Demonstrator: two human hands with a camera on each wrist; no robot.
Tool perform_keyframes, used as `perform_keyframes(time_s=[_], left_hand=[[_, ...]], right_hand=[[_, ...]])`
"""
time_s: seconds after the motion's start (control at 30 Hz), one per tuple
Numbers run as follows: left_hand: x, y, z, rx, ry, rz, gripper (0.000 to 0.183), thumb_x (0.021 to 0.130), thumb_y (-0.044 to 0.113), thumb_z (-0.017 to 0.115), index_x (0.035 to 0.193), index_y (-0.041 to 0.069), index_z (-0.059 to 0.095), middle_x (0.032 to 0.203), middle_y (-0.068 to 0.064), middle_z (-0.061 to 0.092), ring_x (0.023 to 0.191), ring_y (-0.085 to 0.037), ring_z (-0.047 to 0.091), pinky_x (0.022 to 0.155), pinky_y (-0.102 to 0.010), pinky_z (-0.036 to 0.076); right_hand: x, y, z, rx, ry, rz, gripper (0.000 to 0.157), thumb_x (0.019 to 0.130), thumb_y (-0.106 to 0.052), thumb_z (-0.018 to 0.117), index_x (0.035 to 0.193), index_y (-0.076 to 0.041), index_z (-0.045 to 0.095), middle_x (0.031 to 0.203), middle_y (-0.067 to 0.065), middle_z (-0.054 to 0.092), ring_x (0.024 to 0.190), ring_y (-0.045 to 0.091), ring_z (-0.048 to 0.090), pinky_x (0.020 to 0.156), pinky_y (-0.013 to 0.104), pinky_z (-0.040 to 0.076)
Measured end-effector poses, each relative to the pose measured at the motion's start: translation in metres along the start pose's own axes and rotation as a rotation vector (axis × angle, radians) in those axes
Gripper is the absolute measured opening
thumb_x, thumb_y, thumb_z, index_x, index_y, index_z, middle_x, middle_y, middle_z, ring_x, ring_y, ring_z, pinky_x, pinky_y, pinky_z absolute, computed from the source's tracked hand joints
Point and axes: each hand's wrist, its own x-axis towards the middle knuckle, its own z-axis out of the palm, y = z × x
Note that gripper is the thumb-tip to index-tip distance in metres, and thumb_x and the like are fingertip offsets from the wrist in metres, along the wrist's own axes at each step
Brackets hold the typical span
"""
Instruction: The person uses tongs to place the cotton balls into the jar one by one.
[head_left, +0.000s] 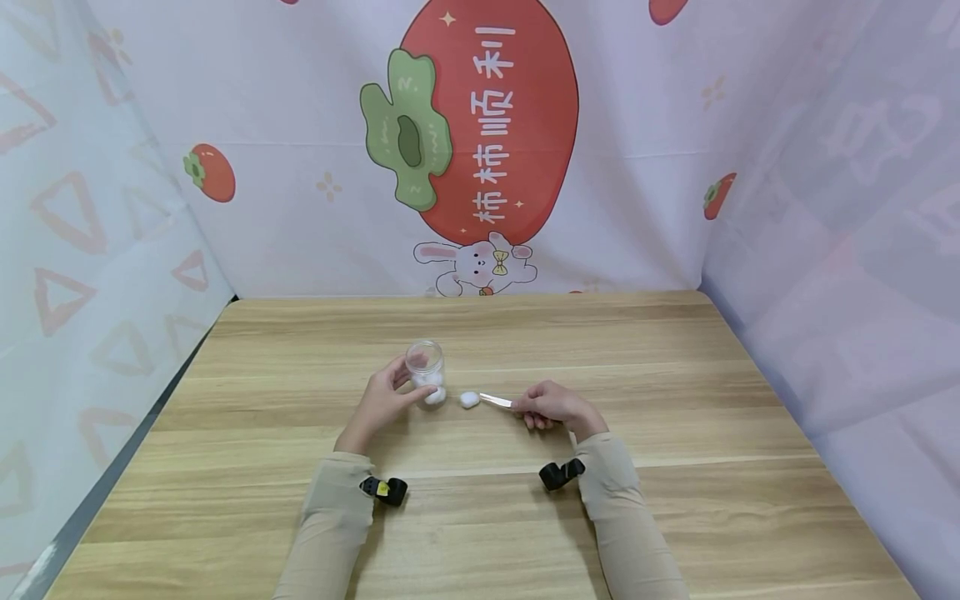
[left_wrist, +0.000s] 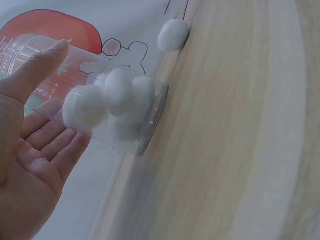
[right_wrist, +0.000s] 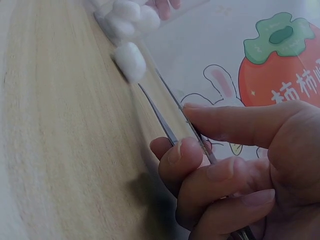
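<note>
A clear plastic jar (head_left: 425, 360) stands upright on the wooden table, several white cotton balls (left_wrist: 120, 97) heaped in its lower part. My left hand (head_left: 385, 400) grips it from the left, thumb on the near side and fingers round the far side. To the jar's right, one loose cotton ball (head_left: 469, 400) lies on the table. Metal tweezers (head_left: 497, 401) are pinched in my right hand (head_left: 553, 404), their tips pointing left at that ball. In the right wrist view the two tweezer arms are spread apart, and the tips are close to the ball (right_wrist: 131, 62) without enclosing it.
The wooden table (head_left: 480, 533) reaches back to a white cloth backdrop (head_left: 300, 225) printed with a large persimmon and a rabbit. Cloth also hangs at both sides. A small black camera is strapped to each sleeve (head_left: 330, 500).
</note>
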Motion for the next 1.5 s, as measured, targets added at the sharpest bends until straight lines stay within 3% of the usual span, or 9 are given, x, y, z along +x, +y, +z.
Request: perform_keyframes(time_s=[0.37,0.63,0.9,1.3,1.5], left_hand=[[-0.001,0.003,0.001,0.003,-0.003,-0.030,0.070,0.084,0.017,0.075,0.143,0.000,0.041,0.144,-0.026,0.048,0.134,-0.038,0.049,0.116,-0.044,0.042],[-0.012,0.032,-0.001,0.018,-0.017,-0.042,0.065,0.086,0.010,0.072,0.141,-0.006,0.041,0.142,-0.029,0.048,0.133,-0.042,0.048,0.116,-0.047,0.041],[-0.015,0.039,-0.002,0.008,-0.022,-0.047,0.065,0.086,0.011,0.072,0.141,-0.005,0.041,0.142,-0.029,0.049,0.133,-0.041,0.048,0.116,-0.045,0.041],[-0.012,0.036,-0.002,0.016,-0.028,-0.036,0.064,0.086,0.009,0.071,0.140,-0.007,0.041,0.142,-0.030,0.049,0.133,-0.041,0.048,0.116,-0.046,0.042],[-0.002,0.010,0.001,0.009,-0.006,-0.034,0.068,0.085,0.011,0.073,0.142,-0.003,0.040,0.142,-0.028,0.048,0.133,-0.040,0.049,0.115,-0.045,0.042]], right_hand=[[0.003,0.002,0.003,-0.003,0.006,0.011,0.024,0.095,-0.020,0.058,0.074,-0.008,0.058,0.054,-0.007,0.052,0.045,0.003,0.040,0.041,0.014,0.029],[0.004,0.001,0.005,-0.017,0.004,0.003,0.025,0.095,-0.020,0.058,0.077,-0.003,0.061,0.052,-0.007,0.051,0.045,0.003,0.040,0.041,0.014,0.029],[0.004,-0.002,0.008,-0.011,0.010,0.009,0.025,0.095,-0.019,0.058,0.076,-0.004,0.060,0.052,-0.007,0.051,0.044,0.003,0.040,0.041,0.014,0.030],[0.007,-0.002,0.011,-0.019,0.030,0.021,0.027,0.095,-0.019,0.057,0.071,-0.007,0.058,0.051,-0.007,0.051,0.044,0.003,0.040,0.040,0.014,0.030],[0.009,-0.003,0.012,-0.027,0.032,0.032,0.026,0.095,-0.019,0.057,0.071,-0.008,0.058,0.051,-0.007,0.051,0.044,0.003,0.040,0.040,0.014,0.030]])
